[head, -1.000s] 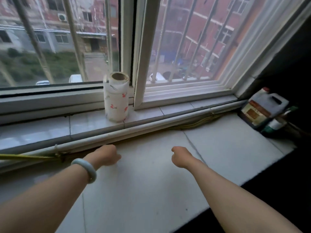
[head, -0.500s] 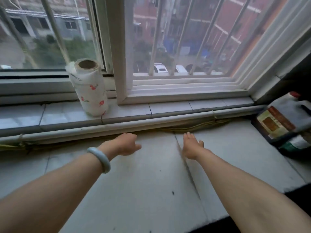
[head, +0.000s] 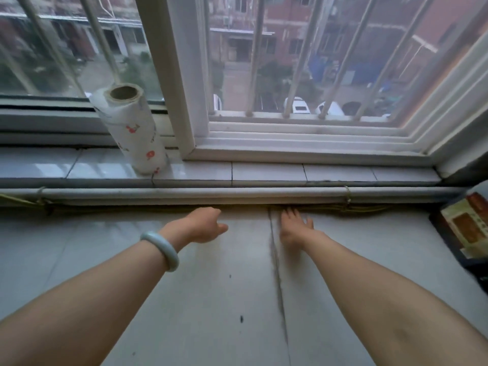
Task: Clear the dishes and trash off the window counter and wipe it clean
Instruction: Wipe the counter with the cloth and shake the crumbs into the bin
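The grey tiled window counter (head: pixel 200 299) fills the lower half of the view, with a dark seam and small dark specks near its middle. My left hand (head: pixel 202 224), with a pale bangle on the wrist, hovers over the counter with fingers loosely curled and holds nothing. My right hand (head: pixel 294 227) lies flat, fingers spread, close to the back of the counter beside the seam. A white paper towel roll (head: pixel 132 130) with red prints stands upright on the raised sill, far left of both hands.
A white pipe (head: pixel 264 192) with yellow cord tied along it runs between sill and counter. A jug with a yellow-red label (head: pixel 467 228) lies at the right edge. The white window frame (head: pixel 179 75) and outside bars rise behind the sill.
Both hands have reached forward toward the back of the counter. The right hand went from a fist to flat with fingers spread. The view shifted right and closer to the window.
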`<state>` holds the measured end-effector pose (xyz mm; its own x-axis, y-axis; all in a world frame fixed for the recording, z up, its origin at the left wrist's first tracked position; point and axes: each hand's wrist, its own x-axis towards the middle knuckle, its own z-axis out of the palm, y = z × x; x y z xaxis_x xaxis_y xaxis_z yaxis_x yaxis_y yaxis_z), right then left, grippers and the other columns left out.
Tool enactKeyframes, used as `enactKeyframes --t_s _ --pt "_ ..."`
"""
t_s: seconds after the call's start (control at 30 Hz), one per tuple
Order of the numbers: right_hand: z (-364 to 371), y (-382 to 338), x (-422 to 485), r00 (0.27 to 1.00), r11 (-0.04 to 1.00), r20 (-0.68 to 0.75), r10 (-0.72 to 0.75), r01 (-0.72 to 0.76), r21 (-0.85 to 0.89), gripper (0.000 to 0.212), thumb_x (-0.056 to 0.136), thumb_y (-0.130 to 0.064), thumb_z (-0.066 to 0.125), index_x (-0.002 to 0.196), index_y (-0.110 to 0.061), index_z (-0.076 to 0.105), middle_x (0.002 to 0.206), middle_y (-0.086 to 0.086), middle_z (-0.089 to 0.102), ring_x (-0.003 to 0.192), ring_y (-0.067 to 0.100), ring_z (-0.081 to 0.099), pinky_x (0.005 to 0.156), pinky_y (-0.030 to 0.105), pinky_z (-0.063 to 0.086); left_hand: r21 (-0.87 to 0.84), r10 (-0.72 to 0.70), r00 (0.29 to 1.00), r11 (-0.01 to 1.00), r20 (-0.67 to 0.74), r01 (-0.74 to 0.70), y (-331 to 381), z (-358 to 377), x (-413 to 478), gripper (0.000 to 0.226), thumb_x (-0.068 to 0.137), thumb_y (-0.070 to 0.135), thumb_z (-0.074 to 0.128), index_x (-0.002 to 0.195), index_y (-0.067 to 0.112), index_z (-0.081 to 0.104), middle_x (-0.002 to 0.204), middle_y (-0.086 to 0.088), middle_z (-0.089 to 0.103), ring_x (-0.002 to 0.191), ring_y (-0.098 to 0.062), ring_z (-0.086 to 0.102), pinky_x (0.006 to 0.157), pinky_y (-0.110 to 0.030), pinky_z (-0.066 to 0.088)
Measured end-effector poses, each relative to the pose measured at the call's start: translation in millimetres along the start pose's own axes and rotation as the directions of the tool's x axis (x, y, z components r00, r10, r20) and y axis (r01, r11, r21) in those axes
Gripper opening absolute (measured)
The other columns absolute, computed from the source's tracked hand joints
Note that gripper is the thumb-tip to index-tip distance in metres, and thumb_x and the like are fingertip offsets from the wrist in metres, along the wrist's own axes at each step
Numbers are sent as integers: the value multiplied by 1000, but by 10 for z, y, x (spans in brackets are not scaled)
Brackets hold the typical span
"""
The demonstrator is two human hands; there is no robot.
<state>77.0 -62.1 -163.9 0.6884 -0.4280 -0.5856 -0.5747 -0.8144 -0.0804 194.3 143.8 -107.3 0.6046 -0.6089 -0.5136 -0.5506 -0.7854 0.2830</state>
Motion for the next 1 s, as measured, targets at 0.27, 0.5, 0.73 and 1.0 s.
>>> enactKeyframes --t_s 0.27,0.5,0.73,1.0 --pt "-39 -64 40 1000 1000 -21 -2 2 26 62 94 -14 33 152 -6 11 161 10 3 148 27 1 119 49 6 15 -95 995 995 -1 95 -10 90 -165 62 99 43 43 150 10 28 156 -8 30 143 -24 28 114 -33 24" --pt "-3 0 -267 989 993 -141 -45 60 104 52 95 -12 39 146 -8 28 157 8 20 145 26 18 114 45 21 -8 -64 998 998 -21 63 29 126 -362 62 99 42 45 151 13 26 157 -5 29 144 -23 26 115 -34 23" --pt "80 74 -776 966 945 -256 -22 104 311 46 96 -6 37 142 -10 40 148 8 35 132 32 40 109 41 36 -77 31 998 996 -46 -35 68 173 -594 62 97 41 50 150 17 30 155 -3 32 142 -22 29 115 -36 25" --pt "210 -26 -1344 896 903 -442 46 152 401 27 92 -4 45 110 -10 63 114 7 59 105 25 57 86 28 47 -228 87 965 963 -247 -145 88 290 -888 17 86 17 67 104 18 69 102 -2 69 91 -17 62 84 -32 52"
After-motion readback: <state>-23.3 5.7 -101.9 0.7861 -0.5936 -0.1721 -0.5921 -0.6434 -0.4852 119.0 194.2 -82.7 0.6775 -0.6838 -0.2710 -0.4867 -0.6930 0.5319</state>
